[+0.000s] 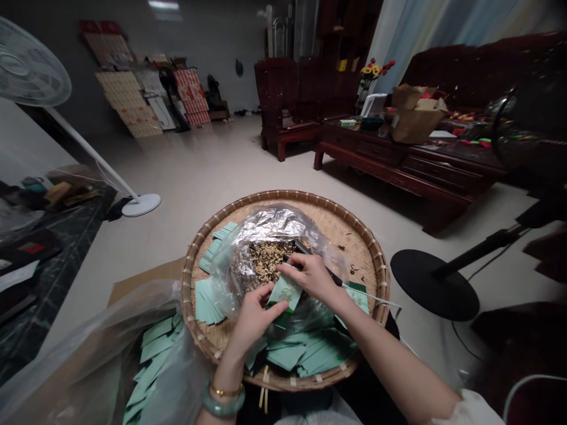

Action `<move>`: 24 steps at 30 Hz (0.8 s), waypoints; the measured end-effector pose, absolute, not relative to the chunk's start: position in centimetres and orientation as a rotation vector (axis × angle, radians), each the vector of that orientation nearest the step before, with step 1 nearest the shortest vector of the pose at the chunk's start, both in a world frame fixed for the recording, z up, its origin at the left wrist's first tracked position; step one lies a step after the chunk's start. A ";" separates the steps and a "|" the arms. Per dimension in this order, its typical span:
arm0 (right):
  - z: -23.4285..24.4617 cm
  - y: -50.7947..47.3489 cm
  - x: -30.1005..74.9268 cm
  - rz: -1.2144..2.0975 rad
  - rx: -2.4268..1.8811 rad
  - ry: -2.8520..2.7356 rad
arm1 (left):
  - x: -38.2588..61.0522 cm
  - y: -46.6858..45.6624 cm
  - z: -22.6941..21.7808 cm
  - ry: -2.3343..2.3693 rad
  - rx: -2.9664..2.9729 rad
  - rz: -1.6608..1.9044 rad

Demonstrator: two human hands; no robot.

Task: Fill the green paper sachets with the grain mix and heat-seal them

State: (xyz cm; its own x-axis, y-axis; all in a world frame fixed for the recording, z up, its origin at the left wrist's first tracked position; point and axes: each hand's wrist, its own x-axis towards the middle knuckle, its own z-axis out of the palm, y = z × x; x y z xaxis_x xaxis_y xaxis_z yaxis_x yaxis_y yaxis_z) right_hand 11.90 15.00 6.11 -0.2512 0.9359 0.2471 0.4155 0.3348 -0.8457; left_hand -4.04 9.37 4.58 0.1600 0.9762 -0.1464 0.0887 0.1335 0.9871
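Observation:
A small light-green packet [284,293] with a darker green end is held between both hands over a round woven bamboo tray [376,254]. My left hand [257,316] grips its lower left side, with the thumb across its front. My right hand [312,274] pinches the packet's upper edge. Just beyond is an open clear plastic bag [279,218] of mixed dark and pale dry bits [268,260]. A black handle-like tool [334,276] with a white cord lies by my right hand, partly hidden. More green packets [305,354] lie along the near rim, and others [208,301] at the left.
A plastic sack of green packets [155,354] stands at the lower left. A white fan [142,203] is at the left, and a black fan base [434,286] at the right. A dark wooden table [390,156] stands beyond.

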 end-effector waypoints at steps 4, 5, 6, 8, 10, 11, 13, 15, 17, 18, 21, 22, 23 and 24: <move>5.2 15.5 11.5 0.924 -1.149 -1.741 | -3.9 9.4 4.5 1.142 1.059 1.017; 5.0 15.5 11.4 0.941 -1.142 -1.710 | -3.8 9.4 4.4 1.147 1.017 1.076; 4.8 15.5 11.3 0.947 -1.141 -1.683 | -3.7 9.5 4.4 1.164 0.992 1.137; 4.6 15.2 11.1 0.936 -1.147 -1.645 | -3.4 9.6 4.2 1.233 0.999 1.228; 4.6 15.0 10.9 0.899 -1.153 -1.622 | -3.1 9.7 4.1 1.321 1.023 1.267; 4.6 14.8 10.8 0.876 -1.152 -1.619 | -3.0 9.8 4.0 1.359 1.032 1.276; 4.5 14.7 10.7 0.834 -1.140 -1.627 | -2.7 9.8 4.0 1.397 1.052 1.299; 4.5 14.6 10.6 0.805 -1.125 -1.643 | -2.6 9.8 4.1 1.389 1.087 1.315; 4.4 14.6 10.5 0.791 -1.112 -1.654 | -2.6 9.7 4.3 1.372 1.115 1.311; 4.4 14.6 10.5 0.790 -1.106 -1.655 | -2.6 9.7 4.4 1.367 1.115 1.303; 4.2 14.7 10.4 0.790 -1.091 -1.661 | -2.8 9.7 4.3 1.338 1.044 1.292; 4.2 14.7 10.4 0.788 -1.090 -1.665 | -2.9 9.8 4.2 1.317 1.001 1.293; 4.1 14.8 10.4 0.786 -1.091 -1.669 | -2.9 9.8 4.1 1.292 0.954 1.296; 4.0 14.8 10.3 0.785 -1.096 -1.674 | -3.0 9.8 4.0 1.267 0.909 1.297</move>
State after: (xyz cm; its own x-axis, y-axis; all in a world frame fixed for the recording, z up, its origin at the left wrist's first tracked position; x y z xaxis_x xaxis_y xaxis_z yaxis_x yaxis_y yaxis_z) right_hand 10.35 14.78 4.03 -0.1448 0.9200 0.3642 0.3088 0.3917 -0.8667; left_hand -3.03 9.83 3.97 -0.1522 0.9773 -0.1474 -0.1703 0.1210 0.9779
